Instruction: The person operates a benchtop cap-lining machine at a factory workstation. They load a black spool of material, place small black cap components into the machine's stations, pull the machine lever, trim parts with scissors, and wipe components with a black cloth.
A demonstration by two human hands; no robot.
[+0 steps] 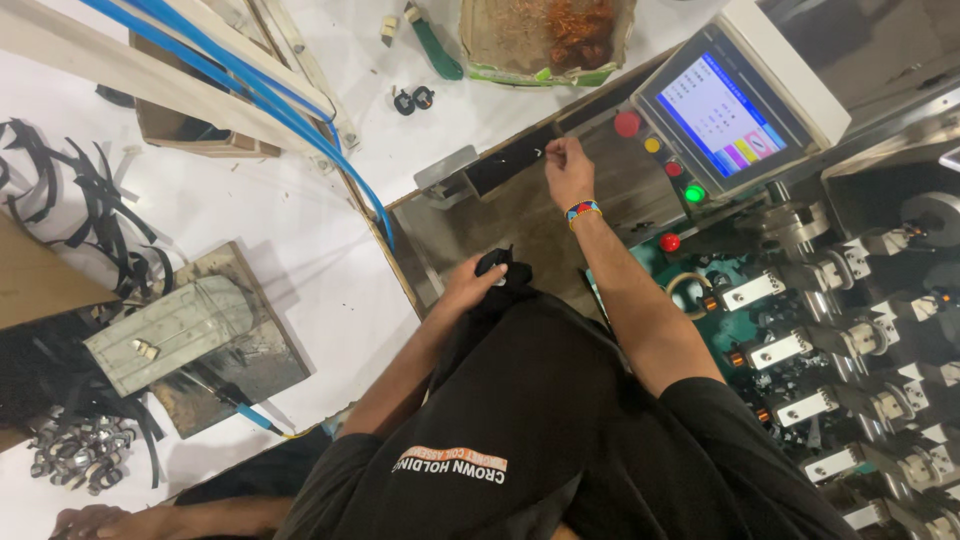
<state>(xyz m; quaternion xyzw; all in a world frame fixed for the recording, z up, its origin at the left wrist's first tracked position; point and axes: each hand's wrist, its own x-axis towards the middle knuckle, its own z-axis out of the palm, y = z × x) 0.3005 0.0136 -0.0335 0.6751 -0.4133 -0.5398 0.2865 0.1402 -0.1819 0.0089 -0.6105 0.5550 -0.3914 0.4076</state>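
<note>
Black fabric at the waist is bunched in the left hand, closed on it close to the body. Farther off, the right hand pinches a small thin piece over the brown metal worktop, just left of the red button beside the touchscreen.

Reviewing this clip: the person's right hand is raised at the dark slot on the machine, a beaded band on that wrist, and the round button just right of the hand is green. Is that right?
Not quite. In the head view, the round button just right of the right hand is red, not green. The rest holds: the hand is at the dark slot, with the beaded band on its wrist.
</note>
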